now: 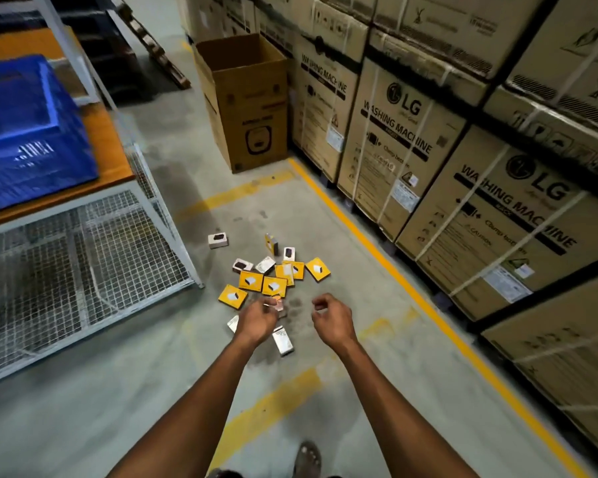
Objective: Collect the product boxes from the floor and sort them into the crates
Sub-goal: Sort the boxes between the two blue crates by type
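Note:
Several small product boxes lie scattered on the concrete floor: yellow ones (pixel 274 286) in a cluster, white ones (pixel 218 240) around them. A white box (pixel 283 341) lies just below my left hand. A blue crate (pixel 25 132) stands on the orange-topped table at the left. My left hand (pixel 256 320) reaches down over the near edge of the pile, fingers curled, hiding part of a white box (pixel 233 323). My right hand (pixel 332 319) hovers to the right of it with fingers loosely curled and nothing in it. Both hands are above the floor.
A wire-mesh table frame (pixel 118 257) stands at the left. An open tall cardboard box (pixel 246 98) stands at the back. Stacked washing machine cartons (pixel 480 208) line the right side behind a yellow floor line (pixel 394 270). My sandalled foot (pixel 306 458) is at the bottom.

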{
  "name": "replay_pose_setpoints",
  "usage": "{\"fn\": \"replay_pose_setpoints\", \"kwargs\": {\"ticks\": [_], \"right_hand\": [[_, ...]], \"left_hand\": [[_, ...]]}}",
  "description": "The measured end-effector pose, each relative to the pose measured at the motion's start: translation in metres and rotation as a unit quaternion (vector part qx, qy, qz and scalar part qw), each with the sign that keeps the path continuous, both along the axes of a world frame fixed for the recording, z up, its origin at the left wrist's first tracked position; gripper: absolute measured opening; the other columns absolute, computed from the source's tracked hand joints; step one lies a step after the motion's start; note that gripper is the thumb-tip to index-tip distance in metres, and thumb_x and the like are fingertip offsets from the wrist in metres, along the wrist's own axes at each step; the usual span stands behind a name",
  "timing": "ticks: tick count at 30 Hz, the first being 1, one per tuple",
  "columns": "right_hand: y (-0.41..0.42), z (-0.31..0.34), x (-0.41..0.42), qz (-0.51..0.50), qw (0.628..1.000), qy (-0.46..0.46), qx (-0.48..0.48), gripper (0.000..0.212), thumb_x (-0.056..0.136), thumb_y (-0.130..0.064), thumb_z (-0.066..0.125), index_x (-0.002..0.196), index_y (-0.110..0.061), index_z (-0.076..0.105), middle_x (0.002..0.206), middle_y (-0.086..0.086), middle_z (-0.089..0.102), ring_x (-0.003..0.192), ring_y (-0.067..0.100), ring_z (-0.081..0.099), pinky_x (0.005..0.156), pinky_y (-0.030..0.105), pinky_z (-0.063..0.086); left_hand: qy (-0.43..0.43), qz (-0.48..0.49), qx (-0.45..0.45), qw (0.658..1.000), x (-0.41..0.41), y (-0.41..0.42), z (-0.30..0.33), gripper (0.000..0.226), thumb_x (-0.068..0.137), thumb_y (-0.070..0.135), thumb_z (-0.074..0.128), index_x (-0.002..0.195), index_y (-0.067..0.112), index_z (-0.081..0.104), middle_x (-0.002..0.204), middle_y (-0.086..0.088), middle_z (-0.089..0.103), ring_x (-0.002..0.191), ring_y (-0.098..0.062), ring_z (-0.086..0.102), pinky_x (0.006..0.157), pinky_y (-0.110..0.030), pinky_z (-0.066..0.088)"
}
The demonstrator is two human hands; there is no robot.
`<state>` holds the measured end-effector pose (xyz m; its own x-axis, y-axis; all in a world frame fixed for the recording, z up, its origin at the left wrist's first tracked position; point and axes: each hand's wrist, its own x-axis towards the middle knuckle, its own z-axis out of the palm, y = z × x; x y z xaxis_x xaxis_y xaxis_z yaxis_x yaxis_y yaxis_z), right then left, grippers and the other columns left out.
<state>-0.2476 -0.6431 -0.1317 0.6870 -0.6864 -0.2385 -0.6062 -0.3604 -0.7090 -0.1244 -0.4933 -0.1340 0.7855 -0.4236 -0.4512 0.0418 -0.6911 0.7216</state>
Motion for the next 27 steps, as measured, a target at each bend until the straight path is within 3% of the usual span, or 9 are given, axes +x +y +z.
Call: {"fn": "replay_pose_setpoints", "kwargs": {"ticks": [9,12,15,19,23,27], "right_hand": [[-0.096,-0.006,0.038,0.002,1.0,0.007,0.015,0.025,0.09,-0.009,0.071,0.114,-0.014,0.071,0.11,0.004,0.073,0.097,0.019,0.069,0.092,0.027,0.054],[-0.124,-0.011,0.058,-0.004,1.0,0.01,0.018,0.028,0.088,-0.01,0.071,0.115,-0.015,0.071,0.109,0.003,0.073,0.095,0.02,0.07,0.092,0.031,0.056],[-0.16,-0.014,0.082,-0.007,1.0,0.012,0.02,0.029,0.086,-0.01,0.071,0.115,-0.015,0.072,0.109,0.002,0.072,0.095,0.02,0.07,0.09,0.029,0.055],[-0.213,-0.008,0.109,-0.019,0.999,0.022,0.012,0.031,0.086,-0.009,0.071,0.117,-0.016,0.071,0.11,0.001,0.071,0.097,0.02,0.071,0.09,0.032,0.057],[-0.268,-0.003,0.142,-0.025,0.999,0.018,0.016,0.031,0.087,-0.013,0.074,0.118,-0.016,0.07,0.11,0.002,0.07,0.091,0.02,0.072,0.079,0.033,0.059],[-0.306,-0.013,0.171,-0.017,0.999,0.031,0.024,0.033,0.087,-0.014,0.076,0.119,-0.017,0.068,0.11,0.001,0.07,0.085,0.018,0.072,0.078,0.032,0.058]], "left_hand": [[0.008,0.017,0.017,1.0,0.04,-0.083,-0.019,0.012,0.096,0.02,0.061,0.103,0.029,0.066,0.103,-0.005,0.075,0.098,-0.031,0.069,0.087,-0.037,0.055],[0.012,0.014,0.026,0.999,0.059,-0.114,-0.029,0.014,0.096,0.019,0.06,0.107,0.027,0.065,0.097,-0.004,0.076,0.085,-0.027,0.068,0.075,-0.032,0.053],[0.024,0.002,0.027,0.999,0.083,-0.154,-0.04,0.015,0.097,0.017,0.059,0.109,0.024,0.063,0.094,-0.004,0.073,0.073,-0.021,0.062,0.056,-0.025,0.042],[0.029,-0.015,0.039,0.999,0.11,-0.207,-0.052,0.015,0.094,0.019,0.06,0.108,0.024,0.064,0.098,-0.006,0.076,0.095,-0.032,0.07,0.074,-0.032,0.05],[0.029,-0.033,0.042,0.998,0.148,-0.262,-0.055,0.018,0.092,0.021,0.059,0.108,0.022,0.066,0.089,-0.005,0.073,0.094,-0.032,0.07,0.074,-0.03,0.051],[0.017,-0.031,0.045,0.998,0.173,-0.3,-0.055,0.019,0.091,0.018,0.057,0.107,0.02,0.067,0.088,-0.002,0.072,0.097,-0.03,0.071,0.08,-0.031,0.053]]}}
